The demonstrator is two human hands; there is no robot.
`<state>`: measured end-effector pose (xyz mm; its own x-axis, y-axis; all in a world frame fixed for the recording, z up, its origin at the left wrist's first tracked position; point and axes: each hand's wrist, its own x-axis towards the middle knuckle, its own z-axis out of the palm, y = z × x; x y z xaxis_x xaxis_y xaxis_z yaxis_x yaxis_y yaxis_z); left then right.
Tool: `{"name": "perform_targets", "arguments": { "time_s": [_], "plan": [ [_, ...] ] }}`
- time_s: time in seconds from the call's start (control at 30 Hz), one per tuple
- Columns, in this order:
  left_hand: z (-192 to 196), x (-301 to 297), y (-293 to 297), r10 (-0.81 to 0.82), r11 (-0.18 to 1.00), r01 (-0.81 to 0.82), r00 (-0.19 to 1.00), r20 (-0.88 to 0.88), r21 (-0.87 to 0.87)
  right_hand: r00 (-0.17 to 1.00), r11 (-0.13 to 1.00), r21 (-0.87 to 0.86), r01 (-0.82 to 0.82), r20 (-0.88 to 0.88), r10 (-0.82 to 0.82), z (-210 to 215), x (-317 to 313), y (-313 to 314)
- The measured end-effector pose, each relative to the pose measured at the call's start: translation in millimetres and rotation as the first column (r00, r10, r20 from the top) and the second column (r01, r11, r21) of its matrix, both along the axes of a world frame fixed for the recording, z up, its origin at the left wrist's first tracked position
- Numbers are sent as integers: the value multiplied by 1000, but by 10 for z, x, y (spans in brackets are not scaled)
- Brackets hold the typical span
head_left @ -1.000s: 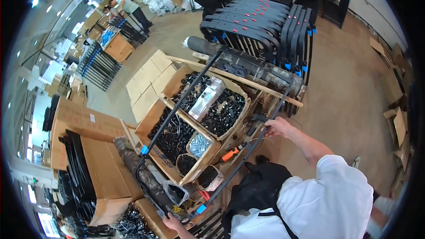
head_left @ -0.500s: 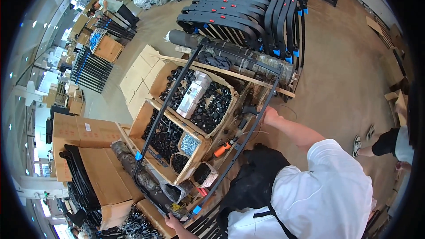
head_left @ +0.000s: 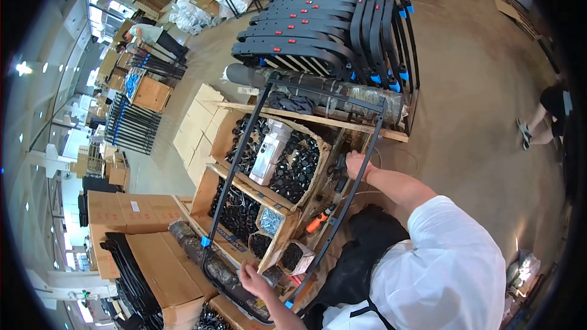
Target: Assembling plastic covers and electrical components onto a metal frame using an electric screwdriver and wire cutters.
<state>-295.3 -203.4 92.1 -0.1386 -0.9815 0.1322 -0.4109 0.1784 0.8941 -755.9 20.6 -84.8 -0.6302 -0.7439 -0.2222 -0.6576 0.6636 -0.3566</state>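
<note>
A black rectangular metal frame [head_left: 351,198] leans over the wooden bench and its open boxes. My right hand [head_left: 358,165] is beside the frame's right bar, its fingers closed at the end of a black drill-like tool [head_left: 338,168]; how they grip it is partly hidden. My left hand [head_left: 252,278] hovers by the near corner of the lower box, fingers loosely bent and apart, with nothing visible in it. Below it runs the frame's near-left bar, which carries a blue corner piece [head_left: 205,241]. An orange-and-black hand tool [head_left: 318,220] lies between the boxes and the right bar.
Cardboard boxes [head_left: 321,146] hold black plastic parts, and a small box has silvery screws [head_left: 269,220]. A silver-grey block [head_left: 271,151] rests on the parts. Stacked black frames [head_left: 299,30] stand behind. Large cartons [head_left: 134,214] are at left. Another person [head_left: 153,35] works far left; a person's leg [head_left: 532,128] shows right.
My left hand has come off the frame's near corner and risen toward the box. My right hand has shifted left from the bar to the black tool. The view has turned slightly.
</note>
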Motion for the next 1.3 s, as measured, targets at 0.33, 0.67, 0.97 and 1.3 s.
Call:
{"name": "perform_targets", "arguments": {
  "time_s": [0.33,0.67,0.97,1.3],
  "plan": [
    [198,-2782,626,-588,702,649,760,-276,292,928,977,91,193,305,-212,1664,372,1870],
    [840,-5028,1828,-894,32,995,71,-443,94,930,948,-30,316,209,-303,3264,-443,2196],
    [1003,-5511,2261,-748,-125,976,26,-663,180,927,938,-22,345,165,-337,3633,-1011,1671],
    [897,-5622,2264,-707,-84,975,86,-701,205,933,949,66,308,176,-315,3499,-1219,1601]
  ]
}}
